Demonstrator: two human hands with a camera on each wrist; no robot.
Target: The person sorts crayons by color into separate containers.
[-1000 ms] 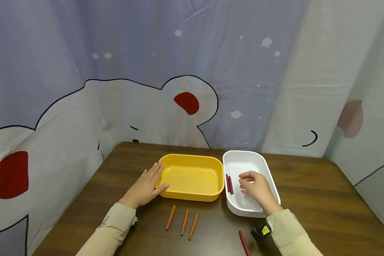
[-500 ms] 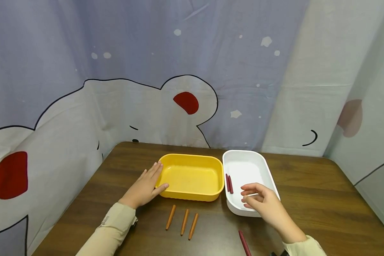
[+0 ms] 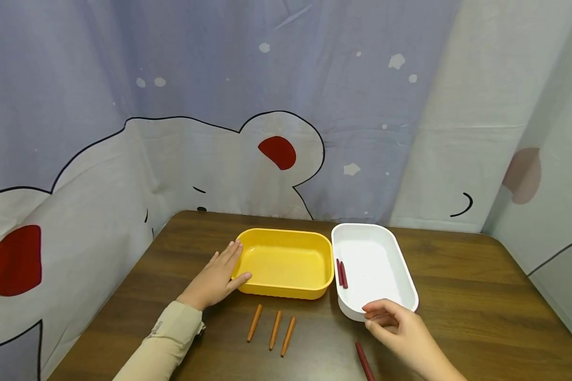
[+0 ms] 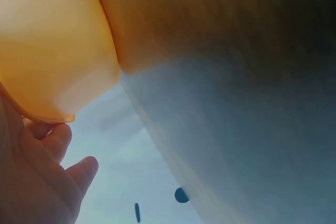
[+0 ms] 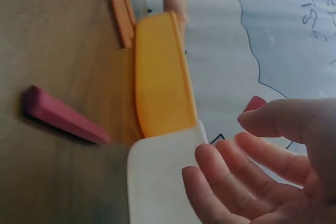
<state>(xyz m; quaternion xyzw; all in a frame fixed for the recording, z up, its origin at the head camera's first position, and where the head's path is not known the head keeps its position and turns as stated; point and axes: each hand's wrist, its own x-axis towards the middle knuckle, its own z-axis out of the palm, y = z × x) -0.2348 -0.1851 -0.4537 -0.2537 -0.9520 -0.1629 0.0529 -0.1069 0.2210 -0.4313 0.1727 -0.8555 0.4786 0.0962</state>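
Observation:
My left hand [image 3: 213, 279] rests with straight fingers on the left rim of a yellow plastic tray [image 3: 283, 267]. In the left wrist view its fingertips touch the tray's edge. Beside the yellow tray stands a white plastic tray [image 3: 374, 259], with two dark red crayons [image 3: 343, 275] lying along its left side. My right hand [image 3: 405, 330] hovers over the white tray's near edge, fingers loosely bent and holding nothing. Just left of and below it, a single dark red crayon [image 3: 364, 362] lies on the table; the right wrist view shows its faceted sides.
Three orange crayons [image 3: 274, 330] lie in a loose row before the yellow tray. All of this stands on a brown wooden table [image 3: 472, 296]. Behind the table hangs a printed cloth [image 3: 372, 121] with cartoon shapes.
My right hand has drawn back from inside the white tray toward its near edge, close to the loose red crayon. The left hand and the trays have stayed put.

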